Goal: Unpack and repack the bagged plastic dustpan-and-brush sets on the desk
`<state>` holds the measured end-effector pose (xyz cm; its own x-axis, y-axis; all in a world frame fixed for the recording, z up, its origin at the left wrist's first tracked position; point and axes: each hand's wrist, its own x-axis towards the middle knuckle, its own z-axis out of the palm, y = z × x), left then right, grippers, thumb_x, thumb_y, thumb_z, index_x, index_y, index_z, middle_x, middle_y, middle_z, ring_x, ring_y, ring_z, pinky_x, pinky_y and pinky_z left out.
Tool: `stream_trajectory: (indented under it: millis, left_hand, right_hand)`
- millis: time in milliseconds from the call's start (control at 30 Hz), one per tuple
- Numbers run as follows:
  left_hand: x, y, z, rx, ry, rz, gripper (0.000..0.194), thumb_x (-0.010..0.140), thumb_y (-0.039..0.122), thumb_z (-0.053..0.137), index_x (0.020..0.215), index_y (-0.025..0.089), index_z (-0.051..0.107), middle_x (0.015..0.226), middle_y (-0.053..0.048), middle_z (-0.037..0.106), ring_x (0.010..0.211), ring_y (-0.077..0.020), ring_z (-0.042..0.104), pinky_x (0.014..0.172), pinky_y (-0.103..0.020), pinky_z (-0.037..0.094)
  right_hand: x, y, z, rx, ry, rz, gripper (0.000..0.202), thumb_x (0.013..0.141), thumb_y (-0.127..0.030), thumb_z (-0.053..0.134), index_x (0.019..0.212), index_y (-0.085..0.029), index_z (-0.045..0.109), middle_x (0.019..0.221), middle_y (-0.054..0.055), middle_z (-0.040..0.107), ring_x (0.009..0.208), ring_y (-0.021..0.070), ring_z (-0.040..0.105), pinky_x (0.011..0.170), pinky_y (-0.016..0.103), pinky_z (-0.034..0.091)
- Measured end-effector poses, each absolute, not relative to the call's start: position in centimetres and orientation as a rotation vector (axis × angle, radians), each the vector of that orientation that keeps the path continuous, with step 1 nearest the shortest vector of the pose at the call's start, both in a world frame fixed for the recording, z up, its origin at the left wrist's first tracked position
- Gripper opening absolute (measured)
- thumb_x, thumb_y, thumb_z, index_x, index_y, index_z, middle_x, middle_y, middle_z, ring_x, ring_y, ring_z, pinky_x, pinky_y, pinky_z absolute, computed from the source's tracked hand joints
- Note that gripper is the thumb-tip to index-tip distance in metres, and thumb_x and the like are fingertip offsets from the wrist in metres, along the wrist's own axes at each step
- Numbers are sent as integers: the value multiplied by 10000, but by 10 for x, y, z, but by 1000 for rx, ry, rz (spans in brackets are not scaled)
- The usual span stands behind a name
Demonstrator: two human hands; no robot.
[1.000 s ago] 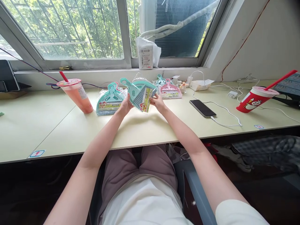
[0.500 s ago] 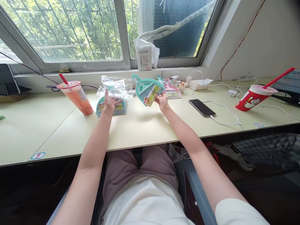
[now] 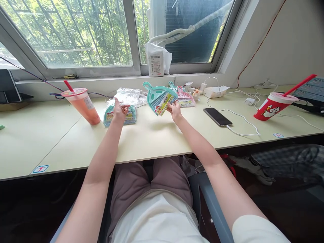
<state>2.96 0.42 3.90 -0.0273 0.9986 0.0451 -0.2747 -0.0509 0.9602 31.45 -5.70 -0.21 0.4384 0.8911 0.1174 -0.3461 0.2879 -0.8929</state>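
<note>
My right hand (image 3: 174,109) grips a mint-green toy-sized dustpan (image 3: 154,91) by its lower right edge. A small brush with grey bristles and a yellow label sits in the pan, which is tilted with its handle up and to the left. My left hand (image 3: 119,110) is open, thumb raised and fingers loosely bent. It hovers before a wrapped green dustpan set (image 3: 130,116) lying on the table. A crumpled clear plastic bag (image 3: 134,96) rests just behind that hand.
A drink cup with a red straw (image 3: 82,104) stands on the left. Behind the held dustpan lies a pink dustpan set (image 3: 186,98). To the right are a phone (image 3: 217,116) on a white cable and a red cup (image 3: 273,107). The window sill holds a white-wrapped box (image 3: 155,64).
My left hand has let go of the clear plastic bag, which has dropped onto the table behind it. The right hand and its dustpan have stayed nearly still.
</note>
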Motion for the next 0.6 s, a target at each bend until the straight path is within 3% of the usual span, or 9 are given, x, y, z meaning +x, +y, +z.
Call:
stream_trajectory:
  millis: [200,333,600]
  left_hand:
    - [29,-6,42,818,885,1625,560,1058,544,332,1443,161,468,874,-48,758,674,-90,682,593,-173,534]
    - [27,-9,41,868,801,1521,487,1050,490,382,1397,192,547,981,-80,763,818,-110,728,681,-169,580]
    - [43,-10,39,1101,863,1140,567,1013,552,399,1181,96,691,851,-130,769,569,-124,682,526,-194,525]
  right_hand:
    - [316,-58,-3,-945,-727,910,247,816,-177,697,1004,-246,551,995,8,748,921,158,742,959,374,619]
    - [317,-54,-7,-945,-777,903,280,795,-223,738,997,-250,545,985,13,746,925,176,745,953,407,622]
    - [315,-56,-7,-941,-778,914,259,811,-192,710,1012,-251,558,1024,5,746,907,151,740,953,378,624]
